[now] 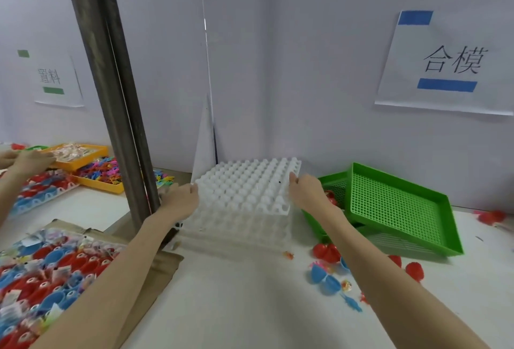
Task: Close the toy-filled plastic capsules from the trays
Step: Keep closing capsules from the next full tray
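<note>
An empty white tray (247, 184) sits on top of a stack of clear trays (236, 230) at the back of the desk, near the wall corner. The left hand (180, 198) grips its left edge and the right hand (304, 191) its right edge, fingers curled over the rims; the tray tilts a little, its near side raised off the stack. This looks like an emptied tray being stacked or shifted, not a capsule being closed.

The filled tray (47, 273) of red and blue open capsules lies at the desk's front-left corner on brown paper (155, 270). The next move probably calls for letting go of the white tray and drawing the filled one to the middle, where the desk (236, 307) is bare.

Loose capsules (325, 276) and small toys lie right of the stack, towards the front-right. Two green baskets (400, 204), one leaning in the other, stand just behind them and crowd the right hand. A dark post (116, 104) rises between the stack and the left side, where another person's hand (30, 159) reaches over yellow bins (91, 168).
</note>
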